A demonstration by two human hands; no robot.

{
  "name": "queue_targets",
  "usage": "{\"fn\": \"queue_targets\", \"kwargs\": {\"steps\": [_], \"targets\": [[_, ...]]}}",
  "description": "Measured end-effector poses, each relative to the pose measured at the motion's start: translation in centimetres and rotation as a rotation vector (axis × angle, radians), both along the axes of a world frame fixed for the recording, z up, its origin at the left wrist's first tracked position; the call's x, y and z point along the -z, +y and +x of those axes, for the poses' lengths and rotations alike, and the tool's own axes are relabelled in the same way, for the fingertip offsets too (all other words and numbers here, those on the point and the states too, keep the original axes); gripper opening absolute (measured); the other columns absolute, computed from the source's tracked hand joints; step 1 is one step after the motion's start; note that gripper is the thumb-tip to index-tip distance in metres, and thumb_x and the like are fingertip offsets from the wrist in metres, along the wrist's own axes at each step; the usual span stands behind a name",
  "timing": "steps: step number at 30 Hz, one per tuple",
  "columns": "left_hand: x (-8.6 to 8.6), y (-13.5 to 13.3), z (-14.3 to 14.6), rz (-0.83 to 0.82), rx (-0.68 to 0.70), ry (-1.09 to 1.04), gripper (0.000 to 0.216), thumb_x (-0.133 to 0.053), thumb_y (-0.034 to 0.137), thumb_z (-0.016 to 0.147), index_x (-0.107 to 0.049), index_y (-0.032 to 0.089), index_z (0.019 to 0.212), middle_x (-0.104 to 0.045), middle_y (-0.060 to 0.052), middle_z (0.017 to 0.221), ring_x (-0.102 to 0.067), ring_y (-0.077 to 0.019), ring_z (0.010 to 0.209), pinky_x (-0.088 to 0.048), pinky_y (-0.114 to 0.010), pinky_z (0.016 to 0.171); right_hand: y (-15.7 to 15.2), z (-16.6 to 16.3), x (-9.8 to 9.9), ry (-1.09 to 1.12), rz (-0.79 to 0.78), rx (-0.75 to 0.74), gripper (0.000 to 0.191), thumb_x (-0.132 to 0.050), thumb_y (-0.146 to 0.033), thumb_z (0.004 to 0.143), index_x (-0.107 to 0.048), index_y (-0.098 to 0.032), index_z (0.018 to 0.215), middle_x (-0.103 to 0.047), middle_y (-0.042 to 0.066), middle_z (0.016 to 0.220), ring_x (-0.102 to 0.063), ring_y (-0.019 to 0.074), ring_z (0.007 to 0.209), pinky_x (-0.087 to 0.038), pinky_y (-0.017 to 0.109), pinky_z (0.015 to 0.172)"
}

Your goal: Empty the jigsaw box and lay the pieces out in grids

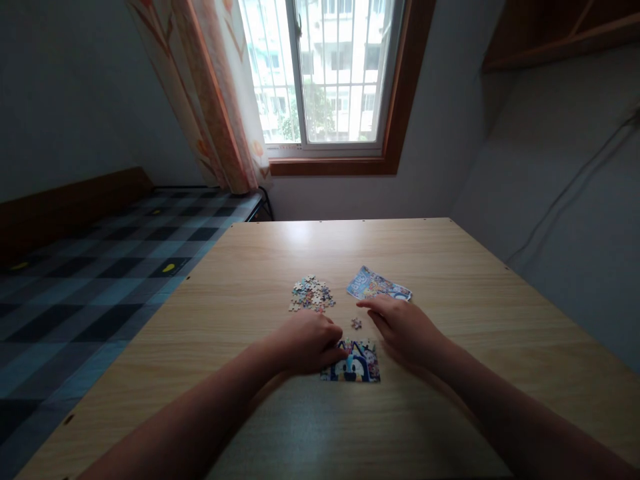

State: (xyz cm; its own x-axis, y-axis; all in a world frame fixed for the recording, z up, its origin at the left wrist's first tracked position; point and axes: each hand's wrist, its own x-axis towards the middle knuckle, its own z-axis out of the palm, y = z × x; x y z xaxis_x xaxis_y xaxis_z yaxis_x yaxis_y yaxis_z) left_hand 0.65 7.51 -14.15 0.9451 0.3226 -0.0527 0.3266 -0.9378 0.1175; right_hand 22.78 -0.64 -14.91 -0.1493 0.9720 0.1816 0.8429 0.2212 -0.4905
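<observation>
Puzzle (359,368) lies under your left hand (309,343), piece (356,324) just beyond

Your left hand is bent over the near-left part of the puzzle, fingers curled in and thumb laid across its printed surface; whether anything is pinched in there, you cannot tell from this view. The puzzle is a flat rectangle with a glossy print in dark blue, white and mixed colours, a big-eyed cartoon face at its middle.

Your right hand (397,325) is loosely parted, index finger stretched out to the left, thumb below it, with nothing visible in its hold. Its fingertip hangs near the piece, a small knobbed shape lying alone between the puzzle and the card (375,283). That card is thin, flat and colourfully printed, set at a slant, its near edge partly behind your right hand.

To the left, beyond your left hand, sits the pile (313,293): many small interlocking shapes with rounded tabs, some pale, some printed. All of it rests on the table (280,257), smooth, light and wood-grained, with a soft sheen toward the window (340,73).
</observation>
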Motion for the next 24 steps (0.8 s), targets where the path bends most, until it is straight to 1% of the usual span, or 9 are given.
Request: {"fn": "queue_targets", "kwargs": {"steps": [3, 7, 9, 12, 15, 18, 20, 22, 24], "targets": [[0.0, 0.0, -0.1, -0.003, -0.007, -0.013, 0.033, -0.057, 0.046, 0.093, -0.063, 0.019, 0.074, -0.068, -0.003, 0.07, -0.062, -0.0168, 0.06, -0.039, -0.028, 0.054, -0.6, 0.5, -1.3, -0.095, -0.082, -0.153, 0.019, -0.06, -0.028, 0.093, -0.073, -0.025, 0.107, -0.072, 0.003, 0.099, -0.066, 0.0181, 0.087, -0.045, 0.029, 0.077], [-0.2, -0.1, -0.2, -0.019, -0.014, -0.052, 0.023, -0.056, 0.043, 0.093, -0.068, 0.025, 0.102, -0.072, -0.001, 0.084, -0.065, -0.018, 0.068, -0.043, -0.028, 0.058, -0.9, 0.8, -2.1, -0.158, -0.15, -0.321, 0.015, -0.07, -0.024, 0.084, -0.073, -0.025, 0.099, -0.072, 0.002, 0.095, -0.064, 0.0171, 0.086, -0.04, 0.027, 0.072], [-0.1, -0.1, -0.2, -0.037, 0.008, -0.065, 0.024, -0.055, 0.041, 0.094, -0.068, 0.029, 0.109, -0.073, -0.001, 0.087, -0.066, -0.0183, 0.071, -0.045, -0.028, 0.061, -0.8, 0.9, -1.8, -0.176, -0.15, -0.324, 0.013, -0.067, -0.02, 0.084, -0.074, -0.024, 0.095, -0.071, 0.001, 0.094, -0.064, 0.0168, 0.085, -0.039, 0.027, 0.071], [0.0, 0.0, -0.3, -0.056, 0.026, -0.086, 0.025, -0.055, 0.041, 0.094, -0.07, 0.029, 0.11, -0.073, -0.002, 0.085, -0.066, -0.0177, 0.07, -0.046, -0.029, 0.062, -0.3, 1.0, -1.1, -0.202, -0.117, -0.287, 0.015, -0.061, -0.02, 0.089, -0.075, -0.023, 0.089, -0.07, 0.002, 0.091, -0.061, 0.0162, 0.083, -0.04, 0.028, 0.072], [0.1, 0.1, -0.3, -0.051, 0.022, -0.091, 0.024, -0.057, 0.039, 0.092, -0.07, 0.03, 0.11, -0.073, -0.001, 0.084, -0.066, -0.0174, 0.069, -0.047, -0.029, 0.063, 0.1, 0.8, -0.5, -0.241, -0.037, -0.228, 0.023, -0.055, -0.023, 0.096, -0.075, -0.022, 0.086, -0.069, 0.005, 0.091, -0.059, 0.0184, 0.088, -0.042, 0.032, 0.08], [0.1, 0.0, -0.3, -0.038, 0.022, -0.083, 0.023, -0.058, 0.039, 0.091, -0.07, 0.03, 0.109, -0.073, -0.001, 0.084, -0.067, -0.0187, 0.072, -0.047, -0.03, 0.064, 0.3, 0.2, 0.1, -0.26, 0.051, -0.184, 0.024, -0.052, -0.03, 0.099, -0.075, -0.024, 0.1, -0.067, 0.008, 0.117, -0.055, 0.0257, 0.114, -0.039, 0.045, 0.102], [0.0, -0.1, -0.2, -0.026, 0.023, -0.084, 0.025, -0.058, 0.037, 0.091, -0.069, 0.029, 0.112, -0.073, -0.001, 0.086, -0.068, -0.0198, 0.074, -0.048, -0.03, 0.064, 0.4, -0.5, 0.7, -0.261, 0.08, -0.165, 0.028, -0.051, -0.036, 0.1, -0.07, -0.029, 0.12, -0.053, 0.007, 0.145, -0.039, 0.0327, 0.138, -0.023, 0.059, 0.115], [-0.1, -0.2, -0.2, -0.014, 0.02, -0.082, 0.024, -0.059, 0.036, 0.091, -0.069, 0.027, 0.11, -0.073, -0.002, 0.088, -0.068, -0.0204, 0.075, -0.049, -0.031, 0.065, 0.7, -1.1, 1.4, -0.263, 0.083, -0.143, 0.04, -0.047, -0.039, 0.102, -0.055, -0.033, 0.14, -0.035, 0.006, 0.16, -0.02, 0.035, 0.149, -0.008, 0.066, 0.118], [-0.1, -0.2, -0.1, 0.001, 0.018, -0.084, 0.021, -0.057, 0.037, 0.093, -0.069, 0.025, 0.105, -0.072, -0.003, 0.088, -0.067, -0.0206, 0.076, -0.05, -0.032, 0.068, 1.0, -1.2, 1.8, -0.262, 0.092, -0.098, 0.048, -0.043, -0.037, 0.103, -0.043, -0.032, 0.15, -0.029, 0.006, 0.162, -0.013, 0.0335, 0.152, -0.003, 0.067, 0.119]]}}
